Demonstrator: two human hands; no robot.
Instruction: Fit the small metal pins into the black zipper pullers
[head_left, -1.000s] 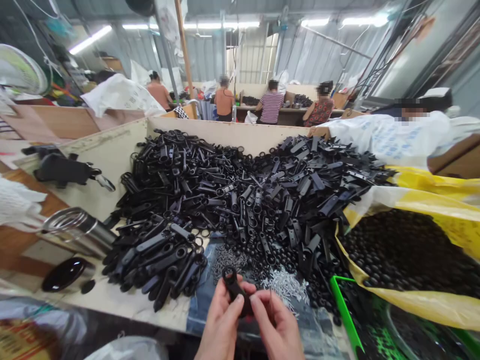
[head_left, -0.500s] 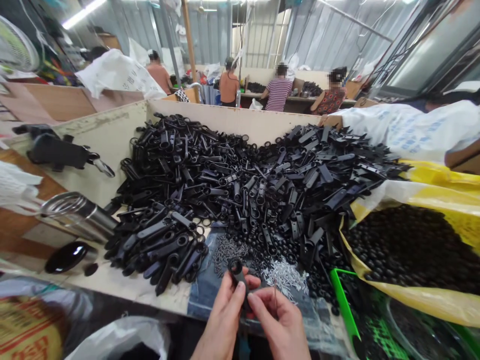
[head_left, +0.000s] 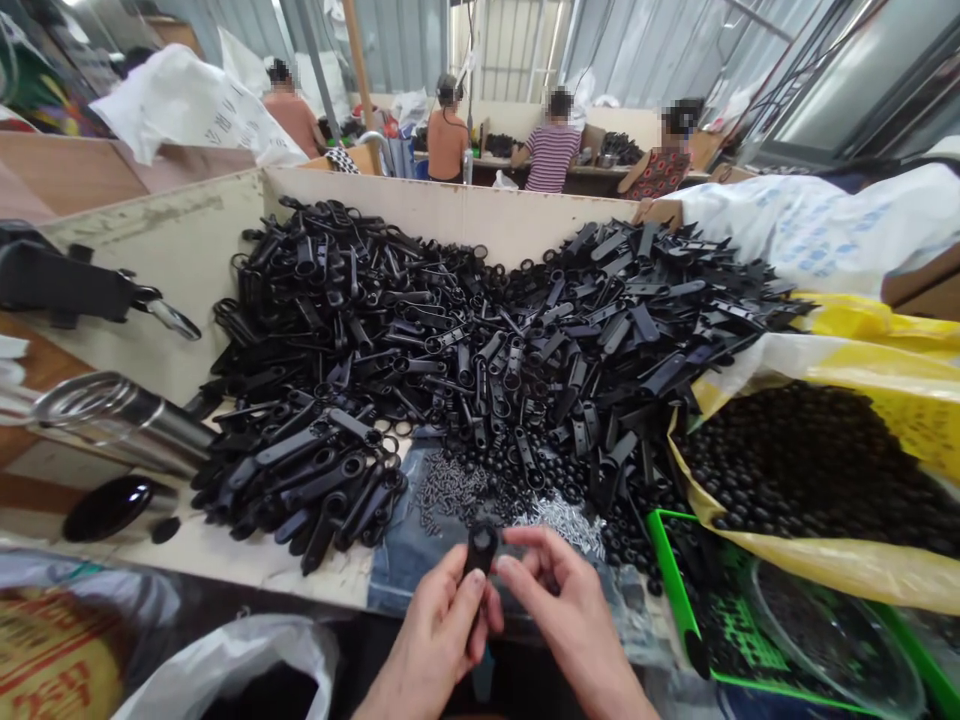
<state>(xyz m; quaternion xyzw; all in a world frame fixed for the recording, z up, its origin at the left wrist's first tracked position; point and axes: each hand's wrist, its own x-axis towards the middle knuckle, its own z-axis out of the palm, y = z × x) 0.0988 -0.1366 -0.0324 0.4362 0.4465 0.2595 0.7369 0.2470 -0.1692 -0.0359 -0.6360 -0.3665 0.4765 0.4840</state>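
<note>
left hand (head_left: pixel 435 625) pinches a black plastic pull (head_left: pixel 481 550) between thumb and fingers, pull upright, held over the near bench (head_left: pixel 240 565) edge. right hand (head_left: pixel 562 600) open, fingers loosely curved, tips just beside the pull. ahead, a heap of pulls (head_left: pixel 450 340). on a denim cloth (head_left: pixel 397 540), silver pins (head_left: pixel 562 525). to the right, a yellow sack (head_left: pixel 862 540) of black beads (head_left: pixel 795 470) and a green tray (head_left: pixel 675 570).

The only view comes from a camera worn on the person's head, looking forward and down across a cream-topped table (head_left: pixel 217 555). The left hand (head_left: pixel 435 630) and right hand (head_left: pixel 570 600) sit very near at 6 o'clock, black plastic pulls (head_left: pixel 480 350) fill the middle, and distant co-workers (head_left: pixel 551 150) appear at 12 o'clock.
</note>
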